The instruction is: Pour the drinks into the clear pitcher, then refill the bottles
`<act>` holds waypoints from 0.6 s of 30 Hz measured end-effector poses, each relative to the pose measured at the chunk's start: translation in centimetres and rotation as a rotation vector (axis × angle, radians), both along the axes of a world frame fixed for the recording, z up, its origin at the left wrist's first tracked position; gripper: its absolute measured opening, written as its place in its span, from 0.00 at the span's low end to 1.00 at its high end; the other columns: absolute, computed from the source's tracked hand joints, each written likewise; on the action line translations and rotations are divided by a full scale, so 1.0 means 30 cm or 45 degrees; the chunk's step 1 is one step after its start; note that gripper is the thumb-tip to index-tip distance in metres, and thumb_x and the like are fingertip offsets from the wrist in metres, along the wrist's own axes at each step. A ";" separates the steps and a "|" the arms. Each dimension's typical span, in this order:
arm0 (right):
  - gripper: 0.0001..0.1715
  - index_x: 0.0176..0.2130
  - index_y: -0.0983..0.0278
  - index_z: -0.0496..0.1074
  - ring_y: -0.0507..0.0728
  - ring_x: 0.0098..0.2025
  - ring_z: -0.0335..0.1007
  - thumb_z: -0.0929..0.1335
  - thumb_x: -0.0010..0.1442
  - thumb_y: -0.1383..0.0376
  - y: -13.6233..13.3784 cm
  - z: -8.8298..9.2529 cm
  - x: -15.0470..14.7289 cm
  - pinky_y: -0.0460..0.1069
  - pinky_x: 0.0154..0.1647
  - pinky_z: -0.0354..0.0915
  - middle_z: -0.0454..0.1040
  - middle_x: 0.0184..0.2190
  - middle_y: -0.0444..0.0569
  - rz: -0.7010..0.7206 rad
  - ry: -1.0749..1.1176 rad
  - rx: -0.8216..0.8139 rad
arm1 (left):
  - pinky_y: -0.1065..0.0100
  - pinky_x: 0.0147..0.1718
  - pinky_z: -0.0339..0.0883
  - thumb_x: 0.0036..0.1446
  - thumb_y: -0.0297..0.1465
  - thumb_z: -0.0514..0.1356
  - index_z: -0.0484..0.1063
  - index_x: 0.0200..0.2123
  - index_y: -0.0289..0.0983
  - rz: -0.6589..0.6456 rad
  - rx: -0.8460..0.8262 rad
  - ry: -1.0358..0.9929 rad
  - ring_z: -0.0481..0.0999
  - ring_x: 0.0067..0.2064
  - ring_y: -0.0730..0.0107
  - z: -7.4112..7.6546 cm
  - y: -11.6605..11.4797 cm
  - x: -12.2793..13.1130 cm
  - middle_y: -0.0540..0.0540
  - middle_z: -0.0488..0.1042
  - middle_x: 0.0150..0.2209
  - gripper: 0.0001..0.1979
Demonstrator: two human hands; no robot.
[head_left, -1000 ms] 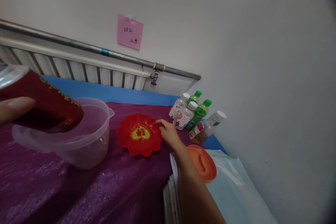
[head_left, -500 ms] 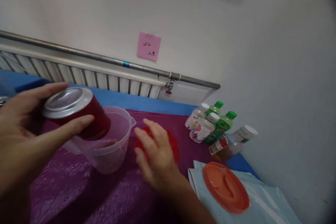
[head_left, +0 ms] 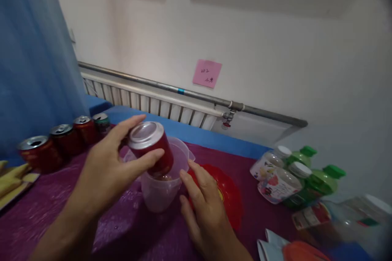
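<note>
A red soda can (head_left: pixel 163 159) is gripped in my left hand (head_left: pixel 107 167), thumb on the near side and fingers over the far side. The can is tipped with its silver base up and its other end over a clear plastic measuring jug (head_left: pixel 161 195). Some brownish liquid shows in the jug under the can. Close to the jug's right rim is my right hand (head_left: pixel 206 208), fingers stretched and holding nothing; whether the fingertips touch the rim I cannot tell. Behind that hand lies a red scalloped plate (head_left: pixel 231 195), partly covered by it.
Several opened cans (head_left: pixel 61 142) line the left side, near a tray of yellow food (head_left: pixel 14 185). Several plastic bottles (head_left: pixel 280 185) stand at the right, with a larger clear bottle (head_left: pixel 349 220) nearer. An orange lid (head_left: pixel 301 251) rests on a light blue cloth (head_left: pixel 269 248).
My view has swung left, bringing the row of cans and the blue curtain in. The tipped can stays in my left hand over the jug. My right hand is now nearer the jug.
</note>
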State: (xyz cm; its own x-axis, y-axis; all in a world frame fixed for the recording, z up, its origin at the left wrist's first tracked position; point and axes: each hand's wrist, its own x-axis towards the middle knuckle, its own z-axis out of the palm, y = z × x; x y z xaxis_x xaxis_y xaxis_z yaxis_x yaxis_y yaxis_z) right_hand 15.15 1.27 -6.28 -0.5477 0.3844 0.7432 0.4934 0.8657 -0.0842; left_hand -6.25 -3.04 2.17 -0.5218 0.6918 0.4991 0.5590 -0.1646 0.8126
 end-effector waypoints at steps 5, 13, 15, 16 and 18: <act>0.32 0.63 0.68 0.61 0.62 0.67 0.57 0.63 0.61 0.79 -0.008 0.004 -0.009 0.61 0.63 0.67 0.62 0.64 0.62 0.003 0.007 -0.011 | 0.46 0.62 0.68 0.40 0.57 0.70 0.70 0.54 0.61 0.171 0.098 0.068 0.74 0.56 0.53 0.003 -0.018 -0.032 0.59 0.73 0.56 0.36; 0.33 0.65 0.65 0.59 0.63 0.66 0.60 0.63 0.62 0.78 -0.001 0.001 -0.001 0.62 0.60 0.69 0.62 0.64 0.62 -0.013 -0.021 -0.034 | 0.45 0.59 0.70 0.33 0.55 0.70 0.67 0.57 0.61 -0.060 -0.118 -0.059 0.74 0.56 0.51 -0.001 0.005 -0.120 0.56 0.73 0.57 0.43; 0.33 0.65 0.65 0.59 0.62 0.66 0.61 0.63 0.63 0.77 0.000 -0.006 -0.003 0.60 0.60 0.70 0.62 0.64 0.62 -0.011 -0.015 -0.006 | 0.44 0.60 0.68 0.24 0.53 0.71 0.71 0.55 0.59 -0.082 -0.284 -0.083 0.74 0.57 0.48 0.028 -0.014 -0.157 0.54 0.75 0.55 0.47; 0.32 0.65 0.65 0.59 0.62 0.66 0.61 0.63 0.63 0.77 0.001 -0.009 -0.004 0.60 0.60 0.70 0.62 0.64 0.63 -0.006 -0.010 0.007 | 0.44 0.62 0.65 0.21 0.52 0.71 0.72 0.54 0.58 -0.040 -0.361 -0.053 0.73 0.57 0.47 0.044 -0.025 -0.171 0.55 0.75 0.55 0.47; 0.32 0.65 0.65 0.59 0.62 0.66 0.62 0.63 0.63 0.76 0.005 -0.016 -0.004 0.58 0.60 0.71 0.63 0.64 0.62 0.006 -0.005 0.023 | 0.45 0.66 0.61 0.19 0.51 0.69 0.76 0.50 0.56 0.025 -0.487 0.068 0.72 0.58 0.47 0.068 -0.042 -0.190 0.56 0.76 0.54 0.44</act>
State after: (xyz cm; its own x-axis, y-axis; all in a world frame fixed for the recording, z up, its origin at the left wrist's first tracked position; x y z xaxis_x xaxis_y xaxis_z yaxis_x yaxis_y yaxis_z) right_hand 15.02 1.43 -6.75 -0.5523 0.3681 0.7480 0.4894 0.8695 -0.0666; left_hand -11.94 -4.31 4.20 -0.5171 0.8233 0.2340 0.6022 0.1557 0.7830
